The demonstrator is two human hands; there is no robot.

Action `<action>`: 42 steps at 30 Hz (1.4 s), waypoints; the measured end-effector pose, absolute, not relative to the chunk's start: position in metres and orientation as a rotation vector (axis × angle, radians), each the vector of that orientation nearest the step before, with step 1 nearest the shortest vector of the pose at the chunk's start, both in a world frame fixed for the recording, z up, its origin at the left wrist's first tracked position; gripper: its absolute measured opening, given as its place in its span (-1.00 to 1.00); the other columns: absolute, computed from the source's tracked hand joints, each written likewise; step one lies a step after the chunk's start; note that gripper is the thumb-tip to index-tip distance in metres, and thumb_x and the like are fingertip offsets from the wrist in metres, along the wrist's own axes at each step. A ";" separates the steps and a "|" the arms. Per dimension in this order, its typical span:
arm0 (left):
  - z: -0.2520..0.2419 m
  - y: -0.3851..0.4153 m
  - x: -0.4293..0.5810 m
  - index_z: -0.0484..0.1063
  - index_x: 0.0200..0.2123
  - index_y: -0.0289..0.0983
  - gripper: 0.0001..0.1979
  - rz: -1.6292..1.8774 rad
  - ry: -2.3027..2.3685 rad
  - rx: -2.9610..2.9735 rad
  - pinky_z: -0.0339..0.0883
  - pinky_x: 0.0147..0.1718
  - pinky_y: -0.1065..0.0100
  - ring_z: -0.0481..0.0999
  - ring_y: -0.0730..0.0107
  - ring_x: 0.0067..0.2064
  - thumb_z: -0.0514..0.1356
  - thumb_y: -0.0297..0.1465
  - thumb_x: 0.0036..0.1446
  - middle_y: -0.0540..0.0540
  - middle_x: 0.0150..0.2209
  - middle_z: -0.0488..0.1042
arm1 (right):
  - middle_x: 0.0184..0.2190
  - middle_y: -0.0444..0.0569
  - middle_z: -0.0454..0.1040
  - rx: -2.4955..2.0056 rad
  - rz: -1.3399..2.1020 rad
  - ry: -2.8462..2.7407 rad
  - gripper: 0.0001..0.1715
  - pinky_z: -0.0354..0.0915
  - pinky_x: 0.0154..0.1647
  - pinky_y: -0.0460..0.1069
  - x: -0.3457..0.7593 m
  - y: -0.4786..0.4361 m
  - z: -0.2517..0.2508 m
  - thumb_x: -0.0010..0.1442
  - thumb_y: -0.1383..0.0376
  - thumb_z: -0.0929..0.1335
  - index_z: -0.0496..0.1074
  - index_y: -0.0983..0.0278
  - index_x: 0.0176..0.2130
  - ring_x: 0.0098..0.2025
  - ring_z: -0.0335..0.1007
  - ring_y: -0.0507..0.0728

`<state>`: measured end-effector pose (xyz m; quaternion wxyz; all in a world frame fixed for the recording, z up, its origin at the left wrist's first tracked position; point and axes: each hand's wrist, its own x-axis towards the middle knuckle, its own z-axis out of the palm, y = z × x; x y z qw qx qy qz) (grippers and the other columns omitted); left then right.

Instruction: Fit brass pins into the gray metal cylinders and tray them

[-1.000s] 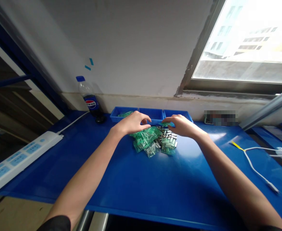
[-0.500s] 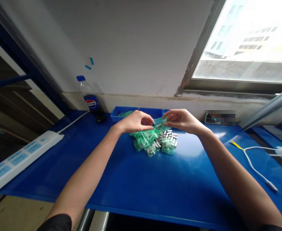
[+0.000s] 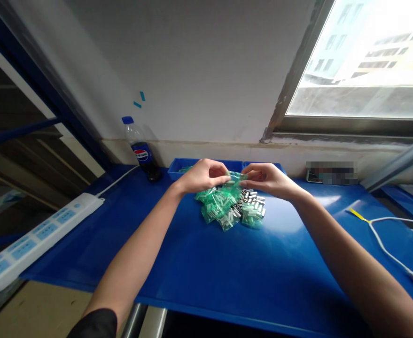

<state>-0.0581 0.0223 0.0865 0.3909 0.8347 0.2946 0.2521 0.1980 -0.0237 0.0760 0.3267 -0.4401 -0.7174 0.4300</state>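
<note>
Between my two hands a small green plastic bag [image 3: 237,178] is stretched above a pile. My left hand [image 3: 208,176] pinches its left edge between thumb and fingers. On the opposite edge, the fingertips of my right hand [image 3: 264,178] are closed. Below them lie several green bags [image 3: 215,206] with small metal pieces inside. Loose dark and silvery pieces [image 3: 248,199] are heaped beside these bags. Another filled green bag [image 3: 253,217] lies at the pile's near right.
Blue trays [image 3: 176,164] stand behind my hands against the wall. A cola bottle [image 3: 143,155] is at the back left, a white power strip [image 3: 47,232] on the left. A white cable [image 3: 382,246] and a partly blurred device [image 3: 312,176] are on the right of the blue table [image 3: 227,277].
The view has shifted slightly, so the scene appears further right. My left hand is now at the held bag's edge, and the bag looks spread flatter between both hands.
</note>
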 end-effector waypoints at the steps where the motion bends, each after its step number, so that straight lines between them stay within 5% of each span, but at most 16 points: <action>1: 0.087 0.022 -0.058 0.58 -0.26 -0.32 -0.69 0.643 0.751 2.112 0.46 -0.26 0.34 0.60 0.30 -0.27 0.30 -0.15 0.18 -0.14 -0.29 0.64 | -0.35 0.02 0.65 -1.144 1.144 -1.869 -0.44 0.45 -0.30 0.01 0.198 -0.024 0.076 0.03 -0.04 0.58 0.53 0.29 -0.16 -0.30 0.60 0.17; 13: 0.092 0.022 -0.062 0.58 -0.19 -0.30 -0.70 0.663 0.781 2.039 0.53 -0.18 0.31 0.67 0.23 -0.20 0.39 -0.21 0.11 -0.16 -0.25 0.68 | -0.36 0.05 0.66 -1.123 1.083 -1.703 -0.40 0.48 -0.26 0.05 0.192 -0.021 0.072 0.02 -0.09 0.57 0.52 0.30 -0.16 -0.33 0.60 0.18; 25: 0.077 0.062 -0.117 0.64 -0.19 -0.26 -0.74 0.918 1.667 2.375 0.51 -0.10 0.22 0.66 0.13 -0.18 0.34 -0.22 0.14 -0.19 -0.23 0.69 | -0.23 -0.03 0.69 -1.232 0.712 -2.179 -0.82 0.46 -0.12 0.01 0.191 -0.020 0.062 0.22 0.19 0.45 0.59 0.23 -0.19 -0.16 0.64 0.15; 32: 0.085 0.050 -0.095 0.66 -0.14 -0.22 -0.78 0.746 1.248 2.527 0.49 -0.02 0.27 0.67 0.20 -0.10 0.29 -0.27 0.22 -0.10 -0.14 0.70 | -0.06 -0.01 0.67 -1.236 0.585 -2.305 -0.67 0.46 -0.05 0.07 0.192 -0.016 0.050 0.17 0.21 0.49 0.61 0.20 -0.05 -0.06 0.61 0.23; 42: 0.087 0.033 -0.073 0.66 -0.17 -0.28 -0.77 0.515 1.047 2.470 0.45 -0.24 0.38 0.65 0.29 -0.26 0.30 -0.30 0.17 -0.13 -0.25 0.69 | 0.10 0.01 0.61 -1.143 0.510 -2.447 -0.48 0.41 0.13 0.15 0.185 -0.018 0.042 0.17 0.18 0.50 0.56 0.16 0.13 0.10 0.55 0.32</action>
